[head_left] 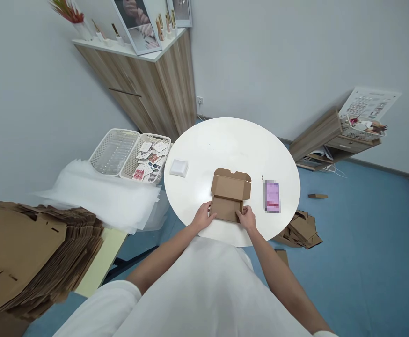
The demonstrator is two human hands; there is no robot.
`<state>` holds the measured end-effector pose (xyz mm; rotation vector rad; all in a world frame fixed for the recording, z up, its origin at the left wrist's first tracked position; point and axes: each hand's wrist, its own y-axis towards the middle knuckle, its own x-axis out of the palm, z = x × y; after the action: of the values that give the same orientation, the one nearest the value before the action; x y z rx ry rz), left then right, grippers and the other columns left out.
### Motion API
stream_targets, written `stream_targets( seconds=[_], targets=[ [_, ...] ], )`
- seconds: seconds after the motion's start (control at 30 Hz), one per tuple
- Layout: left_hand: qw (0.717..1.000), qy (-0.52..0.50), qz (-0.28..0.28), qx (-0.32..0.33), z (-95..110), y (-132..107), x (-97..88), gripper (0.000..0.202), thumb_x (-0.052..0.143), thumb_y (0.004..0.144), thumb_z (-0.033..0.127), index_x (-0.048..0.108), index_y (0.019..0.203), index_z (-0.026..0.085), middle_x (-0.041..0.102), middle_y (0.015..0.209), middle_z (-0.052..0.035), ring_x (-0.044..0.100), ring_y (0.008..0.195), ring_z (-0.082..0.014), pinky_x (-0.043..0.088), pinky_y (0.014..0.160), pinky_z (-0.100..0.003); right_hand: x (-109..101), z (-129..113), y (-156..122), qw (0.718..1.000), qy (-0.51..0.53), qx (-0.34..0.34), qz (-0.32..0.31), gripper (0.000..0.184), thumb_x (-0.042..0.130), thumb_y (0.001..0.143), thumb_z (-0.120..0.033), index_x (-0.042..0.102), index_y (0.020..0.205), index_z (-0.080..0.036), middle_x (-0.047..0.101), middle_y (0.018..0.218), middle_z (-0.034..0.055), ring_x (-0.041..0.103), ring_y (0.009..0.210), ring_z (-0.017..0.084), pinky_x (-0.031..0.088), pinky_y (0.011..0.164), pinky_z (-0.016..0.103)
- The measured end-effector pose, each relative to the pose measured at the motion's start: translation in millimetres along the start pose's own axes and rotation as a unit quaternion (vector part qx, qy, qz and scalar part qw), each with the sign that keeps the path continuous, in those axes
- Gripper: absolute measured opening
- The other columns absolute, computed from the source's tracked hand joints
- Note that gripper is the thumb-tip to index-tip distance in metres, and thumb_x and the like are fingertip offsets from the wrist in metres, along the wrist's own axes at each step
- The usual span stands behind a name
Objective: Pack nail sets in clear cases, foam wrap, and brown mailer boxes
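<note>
A small brown cardboard box (226, 208) lies on the round white table (230, 140), its lid standing open and tilted away from me. My left hand (203, 217) grips the left side wall near the front corner. At the opposite side, my right hand (247, 218) has its thumb inside and its fingers outside the wall. The bottom of the box shows bare between my hands. To its right lies a purple, pixelated rectangular item (272, 196). A small white stack or packet (178, 168) rests near the table's left edge.
Flattened cardboard boxes (25, 252) are stacked at left, beside translucent foam sheets (102, 192). Behind them are a basket of small cards (150, 159) and another white basket (115, 152). Folded cardboard boxes (303, 228) lie on the floor at right. A wooden cabinet (148, 84) stands behind.
</note>
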<state>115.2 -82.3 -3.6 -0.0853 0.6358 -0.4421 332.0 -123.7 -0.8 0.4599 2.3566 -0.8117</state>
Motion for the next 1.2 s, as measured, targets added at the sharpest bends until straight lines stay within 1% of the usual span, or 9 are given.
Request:
stream_targets(
  seconds=[0.1, 0.2, 0.3, 0.43, 0.6, 0.77, 0.87, 1.03, 1.2],
  targets=[
    [0.999, 0.009, 0.019, -0.027, -1, -2, 0.8, 0.053, 0.052, 0.074, 0.031, 0.037, 0.123, 0.017, 0.051, 0.107, -0.0087, 0.054, 0.082, -0.0153, 0.045, 0.078, -0.033, -4, 6, -11, 0.998, 0.057, 0.019, -0.023, 0.035, 0.049, 0.066, -0.042, 0.045, 0.093, -0.022, 0.057, 0.074, -0.0003, 0.053, 0.054, 0.013, 0.039, 0.048, 0.025],
    [0.998, 0.014, 0.017, -0.059, -1, -7, 0.8, 0.046, 0.046, 0.078, 0.027, 0.039, 0.122, 0.017, 0.053, 0.105, -0.0076, 0.054, 0.074, -0.0129, 0.045, 0.079, -0.032, -5, 14, -23, 0.988, 0.138, 0.035, -0.056, 0.036, 0.043, 0.07, -0.041, 0.044, 0.101, -0.023, 0.056, 0.088, 0.002, 0.053, 0.045, 0.01, 0.04, 0.041, 0.025],
    [0.997, 0.004, 0.002, -0.077, 3, -5, 0.5, 0.041, 0.041, 0.079, 0.02, 0.043, 0.12, 0.021, 0.056, 0.103, -0.0049, 0.056, 0.074, -0.0126, 0.046, 0.079, -0.031, -3, 15, -27, 0.975, 0.209, 0.027, -0.064, 0.035, 0.044, 0.069, -0.036, 0.044, 0.101, -0.023, 0.053, 0.093, 0.0027, 0.056, 0.047, 0.01, 0.045, 0.041, 0.026],
    [0.996, -0.01, 0.009, -0.085, 13, 11, -0.5, 0.04, 0.042, 0.079, 0.019, 0.046, 0.119, 0.023, 0.059, 0.103, -0.0024, 0.058, 0.08, -0.0139, 0.046, 0.081, -0.031, -4, 7, -16, 0.963, 0.266, 0.006, -0.035, 0.028, 0.046, 0.068, -0.032, 0.047, 0.093, -0.021, 0.054, 0.092, 0.0044, 0.058, 0.053, 0.012, 0.051, 0.051, 0.03],
    [0.997, -0.026, 0.024, -0.072, 19, 32, -1.5, 0.039, 0.039, 0.081, 0.017, 0.047, 0.119, 0.02, 0.061, 0.104, -0.0025, 0.058, 0.088, -0.0139, 0.045, 0.083, -0.029, -8, -1, -1, 0.957, 0.289, -0.002, -0.036, 0.023, 0.046, 0.069, -0.031, 0.047, 0.089, -0.02, 0.055, 0.089, 0.0049, 0.06, 0.059, 0.013, 0.052, 0.058, 0.031],
    [0.997, -0.051, 0.028, -0.056, 15, 37, 1.0, 0.042, 0.038, 0.08, 0.015, 0.045, 0.122, 0.019, 0.059, 0.11, -0.0033, 0.056, 0.095, -0.0139, 0.042, 0.087, -0.029, -8, 2, 2, 0.955, 0.295, -0.002, -0.044, 0.023, 0.048, 0.069, -0.03, 0.047, 0.09, -0.02, 0.055, 0.087, 0.0042, 0.06, 0.059, 0.013, 0.053, 0.059, 0.031],
    [0.996, -0.058, 0.025, -0.07, 13, 36, 2.8, 0.043, 0.038, 0.081, 0.017, 0.042, 0.124, 0.019, 0.057, 0.113, -0.0029, 0.056, 0.097, -0.0134, 0.042, 0.088, -0.028, -7, 6, 2, 0.956, 0.29, -0.005, -0.048, 0.026, 0.049, 0.069, -0.033, 0.046, 0.091, -0.02, 0.054, 0.088, 0.0044, 0.06, 0.06, 0.013, 0.053, 0.059, 0.031],
    [0.992, -0.046, 0.026, -0.113, 15, 26, 2.3, 0.045, 0.04, 0.083, 0.025, 0.037, 0.127, 0.016, 0.053, 0.118, -0.0066, 0.053, 0.102, -0.0149, 0.04, 0.09, -0.029, -8, 12, -1, 0.951, 0.302, 0.002, -0.058, 0.033, 0.052, 0.069, -0.039, 0.046, 0.096, -0.022, 0.052, 0.091, 0.0028, 0.058, 0.06, 0.012, 0.053, 0.062, 0.031],
    [0.99, -0.039, 0.008, -0.136, 10, 12, -7.0, 0.044, 0.041, 0.084, 0.029, 0.039, 0.126, 0.02, 0.049, 0.123, -0.0064, 0.05, 0.106, -0.0164, 0.04, 0.09, -0.03, -2, 22, -16, 0.957, 0.289, 0.012, -0.034, 0.042, 0.05, 0.07, -0.048, 0.044, 0.103, -0.023, 0.051, 0.096, 0.0038, 0.058, 0.062, 0.011, 0.053, 0.06, 0.029]
  ],
)
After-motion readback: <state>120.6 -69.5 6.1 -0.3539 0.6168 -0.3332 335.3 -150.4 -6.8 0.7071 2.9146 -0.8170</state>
